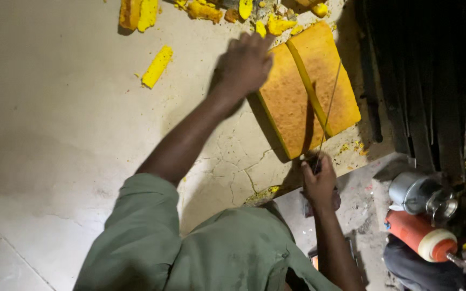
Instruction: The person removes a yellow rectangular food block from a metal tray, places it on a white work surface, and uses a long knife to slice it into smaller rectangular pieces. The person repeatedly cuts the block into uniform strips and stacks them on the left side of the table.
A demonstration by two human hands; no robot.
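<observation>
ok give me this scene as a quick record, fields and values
left hand: pressed on far edge of the left slab
right hand: pinching near end of a thin wire
wire: stretched over the right slab
slabs: two, yellow-orange, side by side, narrow gap between
surface: pale cracked floor
scraps: yellow pieces, far side
right edge: metal can, orange cylinder

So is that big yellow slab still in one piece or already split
Split. The yellow slab shows a straight gap running its length, dividing it into two pieces lying side by side, with a thin wire stretched over the right piece.
</observation>
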